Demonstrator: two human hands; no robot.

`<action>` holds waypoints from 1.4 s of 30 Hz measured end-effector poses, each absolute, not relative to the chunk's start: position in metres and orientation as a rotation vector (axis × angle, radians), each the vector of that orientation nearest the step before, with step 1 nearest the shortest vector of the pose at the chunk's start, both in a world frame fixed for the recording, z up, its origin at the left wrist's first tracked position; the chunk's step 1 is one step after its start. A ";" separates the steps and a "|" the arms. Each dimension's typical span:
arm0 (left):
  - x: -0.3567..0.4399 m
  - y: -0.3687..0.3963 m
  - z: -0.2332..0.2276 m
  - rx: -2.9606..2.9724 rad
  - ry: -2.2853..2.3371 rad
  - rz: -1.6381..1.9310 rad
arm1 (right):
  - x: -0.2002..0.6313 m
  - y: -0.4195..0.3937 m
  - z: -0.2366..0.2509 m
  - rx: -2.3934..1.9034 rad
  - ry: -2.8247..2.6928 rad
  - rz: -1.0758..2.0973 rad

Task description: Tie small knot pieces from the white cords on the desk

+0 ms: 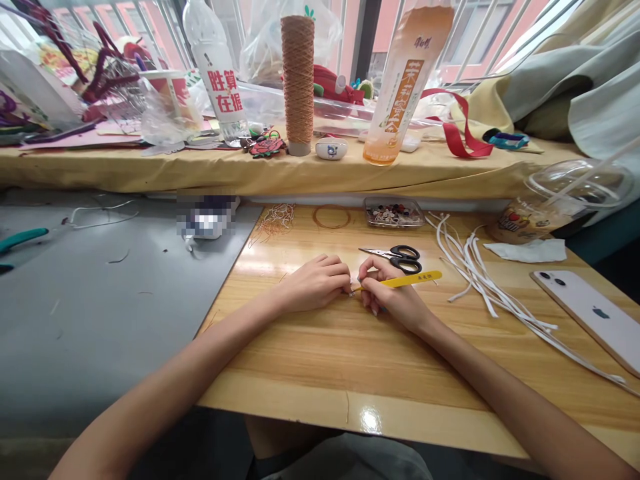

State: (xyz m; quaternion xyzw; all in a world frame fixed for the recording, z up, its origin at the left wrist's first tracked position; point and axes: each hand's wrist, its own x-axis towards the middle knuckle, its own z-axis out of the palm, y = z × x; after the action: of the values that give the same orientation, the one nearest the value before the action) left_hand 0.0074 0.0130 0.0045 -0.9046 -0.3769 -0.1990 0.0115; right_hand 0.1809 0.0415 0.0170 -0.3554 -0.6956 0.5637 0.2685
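Observation:
My right hand (pixel 393 293) grips yellow tweezers (pixel 413 279), their tip pointing left toward my left hand (pixel 317 283). My left hand's fingers are curled and pinched right at the tweezer tip; what sits between them is too small to make out. Both hands rest on the wooden board (pixel 325 360) near its middle. Black-handled scissors (pixel 400 257) lie just beyond my right hand.
A small clear box of beads (pixel 393 212), a coil of copper wire (pixel 331 217) and loose wire strands (pixel 275 220) lie farther back. White cords (pixel 480 280), a phone (pixel 593 313) and a tissue (pixel 530 251) are at the right. On the shelf stand bottles (pixel 400 80) and a thread spool (pixel 298 73).

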 end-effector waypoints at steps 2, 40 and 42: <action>0.007 0.013 0.004 -2.812 -1.164 -0.629 | 0.180 0.041 0.018 -0.965 -1.882 1.529; 0.007 0.013 0.002 -2.820 -1.151 -0.602 | 0.182 0.044 0.014 -0.937 -1.881 1.468; 0.007 0.013 0.001 -2.801 -1.167 -0.609 | 0.182 0.044 0.015 -0.948 -1.869 1.475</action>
State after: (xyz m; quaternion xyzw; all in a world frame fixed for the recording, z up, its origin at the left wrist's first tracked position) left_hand 0.0070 0.0130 0.0015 -0.9048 -0.3769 -0.1967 0.0233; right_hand 0.1819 0.0437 0.0149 -0.3544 -0.6990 0.5517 0.2855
